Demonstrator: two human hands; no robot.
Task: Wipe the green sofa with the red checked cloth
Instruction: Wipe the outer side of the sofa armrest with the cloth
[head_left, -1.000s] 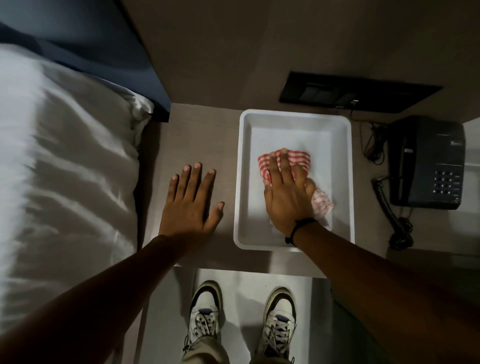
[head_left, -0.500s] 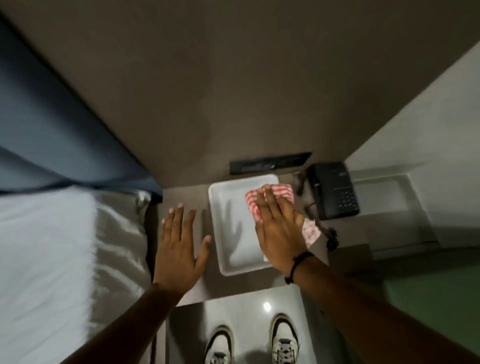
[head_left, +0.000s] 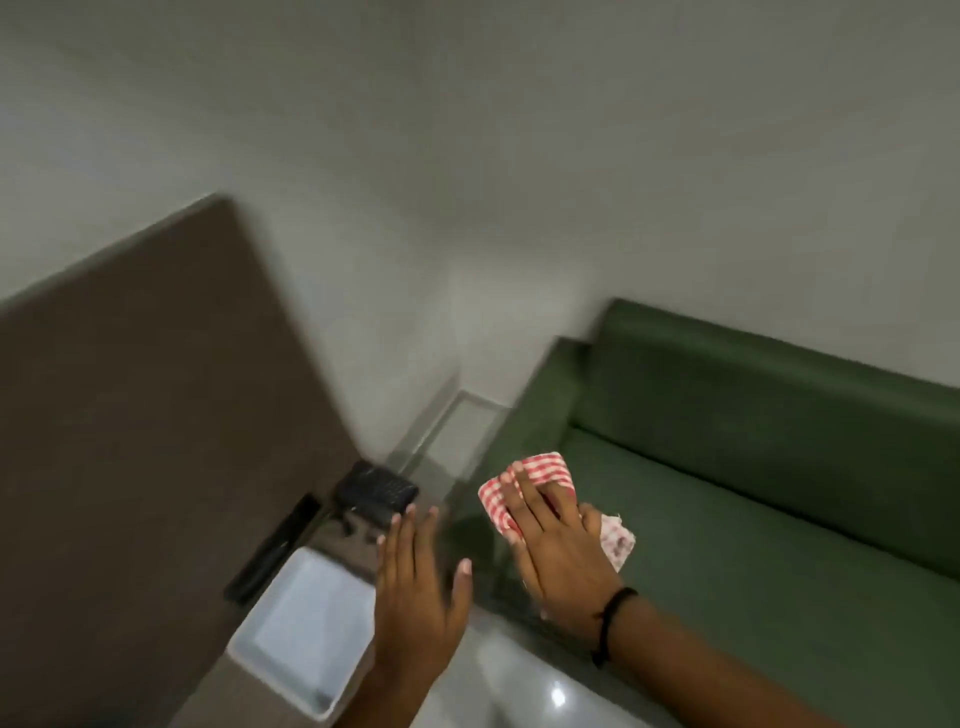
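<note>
The green sofa (head_left: 753, 467) fills the right side of the head view, its seat and backrest running along the white wall. My right hand (head_left: 563, 551) lies flat over the red checked cloth (head_left: 519, 483), holding it at the sofa's left end near the armrest; a corner of the cloth sticks out to the right of my hand. Whether the cloth touches the sofa I cannot tell. My left hand (head_left: 415, 592) hovers with fingers spread and nothing in it, above the edge of the bedside table.
A white tray (head_left: 291, 644) sits on the bedside table at lower left, with nothing in it. A black telephone (head_left: 376, 491) stands behind it. A brown wall panel (head_left: 145, 415) rises at left. Glossy floor (head_left: 519, 686) shows below.
My right hand lifted the cloth out of the tray and carried it right to the sofa's left end. The view swung right; bed and shoes left the frame.
</note>
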